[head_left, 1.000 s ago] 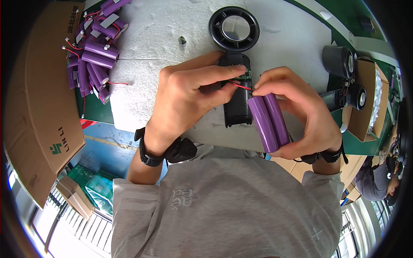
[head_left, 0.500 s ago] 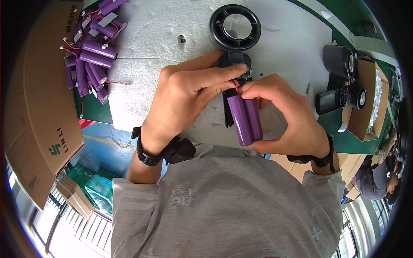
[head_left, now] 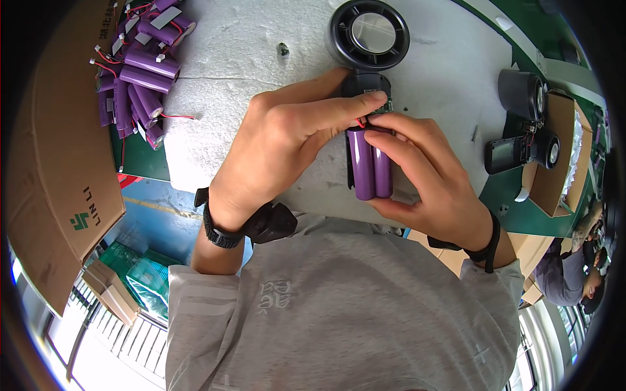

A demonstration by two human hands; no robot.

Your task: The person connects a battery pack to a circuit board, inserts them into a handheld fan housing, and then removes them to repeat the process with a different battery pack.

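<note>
In the middle of the white foam sheet lies a black device with a round, ringed head (head_left: 334, 32), which looks like a handheld fan. Its opened handle (head_left: 355, 83) points toward me. My left hand (head_left: 277, 133) grips the handle from the left, thumb and index finger over the green circuit board (head_left: 390, 104) and beside a short red wire (head_left: 360, 122). My right hand (head_left: 433, 169) holds a pair of purple cylindrical batteries (head_left: 362, 166) by its right side and lower end. The batteries lie lengthwise along the handle, covering most of its lower part.
Many purple batteries (head_left: 149, 78) with red leads are heaped at the left, near a tall cardboard box (head_left: 59, 163). To the right, more black fan parts (head_left: 518, 94) stand near an open carton (head_left: 561, 156). Another person (head_left: 567, 274) is at far right.
The batteries have turned from a slant to nearly straight and now lie along the handle. My right hand's fingers have moved up and over them; the left hand keeps its hold.
</note>
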